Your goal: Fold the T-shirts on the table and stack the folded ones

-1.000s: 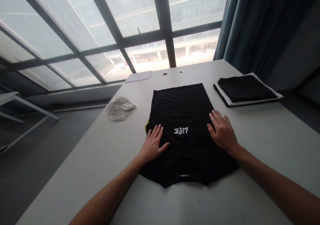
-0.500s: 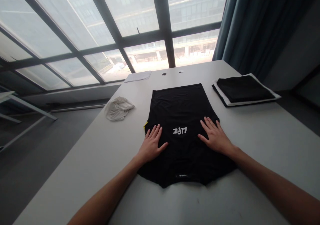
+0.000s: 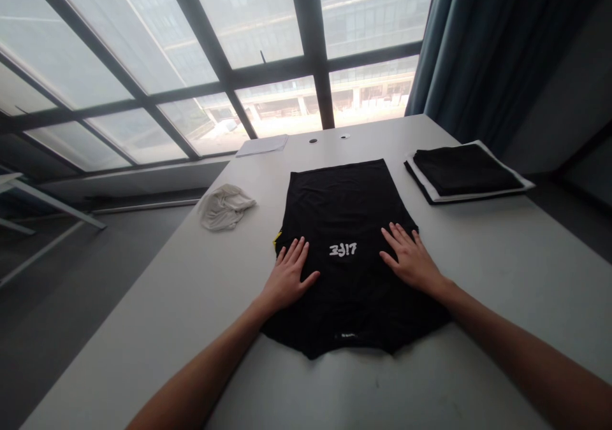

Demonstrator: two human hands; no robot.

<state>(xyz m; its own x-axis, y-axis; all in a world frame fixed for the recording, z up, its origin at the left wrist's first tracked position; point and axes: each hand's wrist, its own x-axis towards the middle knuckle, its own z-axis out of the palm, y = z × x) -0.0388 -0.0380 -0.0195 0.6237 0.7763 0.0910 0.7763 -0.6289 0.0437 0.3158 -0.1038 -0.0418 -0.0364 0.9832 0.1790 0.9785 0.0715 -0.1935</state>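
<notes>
A black T-shirt [image 3: 342, 210] lies spread flat on the white table, its collar toward me and its hem toward the window. White "LIFE" lettering, upside down from my side, is printed across its middle. My left hand [image 3: 289, 274] rests flat on the shirt's left side, fingers spread. On the opposite side, my right hand [image 3: 410, 256] lies flat as well, its fingers apart. A small yellow bit [image 3: 276, 240] sticks out at the shirt's left edge, just beyond my left fingertips.
A crumpled light-grey cloth [image 3: 225, 207] sits left of the shirt. Folded black and white garments are stacked [image 3: 468, 170] at the right. White paper [image 3: 261, 145] lies by the far edge of the table [image 3: 157, 328]. Windows stand behind, with a blue curtain [image 3: 444, 54] at right.
</notes>
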